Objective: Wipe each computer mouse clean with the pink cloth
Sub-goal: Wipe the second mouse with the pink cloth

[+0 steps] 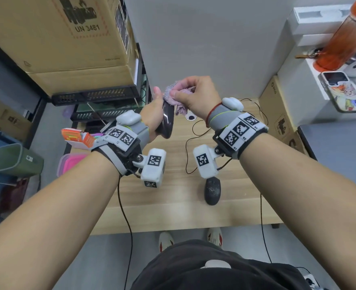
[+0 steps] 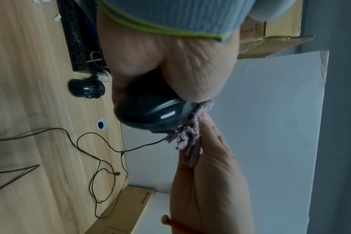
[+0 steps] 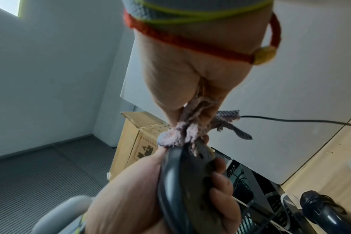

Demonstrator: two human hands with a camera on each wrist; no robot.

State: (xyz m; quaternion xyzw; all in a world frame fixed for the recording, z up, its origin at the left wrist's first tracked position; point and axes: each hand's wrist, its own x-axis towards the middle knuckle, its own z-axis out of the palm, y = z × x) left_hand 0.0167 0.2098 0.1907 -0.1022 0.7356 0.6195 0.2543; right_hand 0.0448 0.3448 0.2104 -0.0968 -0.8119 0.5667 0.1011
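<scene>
Left hand (image 1: 152, 114) clamped black mouse (image 1: 167, 120) above desk (image 1: 173, 206) far edge, long axis pointing away; right hand (image 1: 196, 95) pinched pink cloth (image 1: 178, 97) against its front end.

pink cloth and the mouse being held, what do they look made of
The fuzzy pink cloth looks like soft looped microfibre or terry with a woven grey backing, judging by its nap and frayed edges. The dark mouse in the left hand looks like glossy moulded plastic: it shows sharp highlights.

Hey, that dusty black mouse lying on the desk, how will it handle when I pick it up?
The dusty mouse looks rigid and probably light. Its rounded shell may feel slippery. Resting flat on the desk, it seems unlikely to roll.
</scene>
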